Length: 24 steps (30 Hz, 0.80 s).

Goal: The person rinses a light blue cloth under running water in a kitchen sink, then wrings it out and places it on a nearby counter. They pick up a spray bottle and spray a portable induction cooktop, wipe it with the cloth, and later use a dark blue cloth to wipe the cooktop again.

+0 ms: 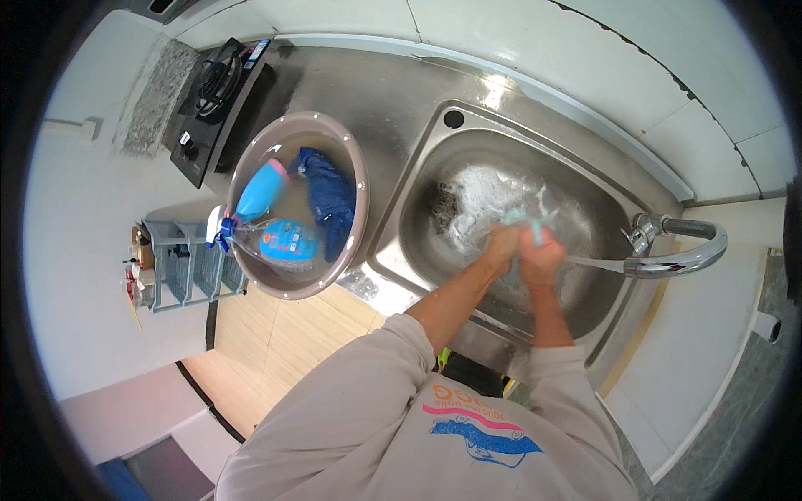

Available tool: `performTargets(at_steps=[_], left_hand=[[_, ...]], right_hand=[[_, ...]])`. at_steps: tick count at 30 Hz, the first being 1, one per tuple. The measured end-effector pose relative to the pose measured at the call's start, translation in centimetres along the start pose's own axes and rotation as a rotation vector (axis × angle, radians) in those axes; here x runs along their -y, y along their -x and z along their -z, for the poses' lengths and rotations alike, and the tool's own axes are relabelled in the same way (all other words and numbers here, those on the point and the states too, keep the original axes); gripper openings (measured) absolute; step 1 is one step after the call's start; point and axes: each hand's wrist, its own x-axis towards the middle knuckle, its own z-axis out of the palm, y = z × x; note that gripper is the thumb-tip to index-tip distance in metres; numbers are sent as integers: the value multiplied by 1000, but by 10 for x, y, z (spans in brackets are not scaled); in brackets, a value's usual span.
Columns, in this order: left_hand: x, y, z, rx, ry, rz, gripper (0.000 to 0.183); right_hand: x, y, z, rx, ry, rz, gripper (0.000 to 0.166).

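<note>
Over the stainless steel sink, my left hand and my right hand are closed together on a pale teal cloth. Parts of the cloth stick out above the knuckles and below the hands; the rest is hidden in my grip. Motion blurs both hands. Water runs from the chrome faucet towards my right hand. White foam spreads over the sink floor beyond my hands. A dark, mesh-like patch, perhaps the drain strainer, shows at the foam's left edge.
Left of the sink, a round plastic basin of cloudy water holds a clear spray bottle, a blue bottle with a pink end and dark blue fabric. Farther left are a black gas stove and a grey-blue rack.
</note>
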Motion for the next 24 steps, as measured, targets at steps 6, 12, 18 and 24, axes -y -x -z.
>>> performTargets(at_steps=[6,12,18,24], left_hand=[[19,16,-2,53,-444,-128,40],[10,22,18,131,-1280,-774,77],[-49,24,12,755,-1579,-625,45],[-60,34,5,814,-1243,-910,18]], right_hand=[[-34,-17,55,83,314,-303,36],[-40,15,66,388,458,510,19],[-3,31,81,448,135,204,17],[-13,21,89,787,-76,-287,61]])
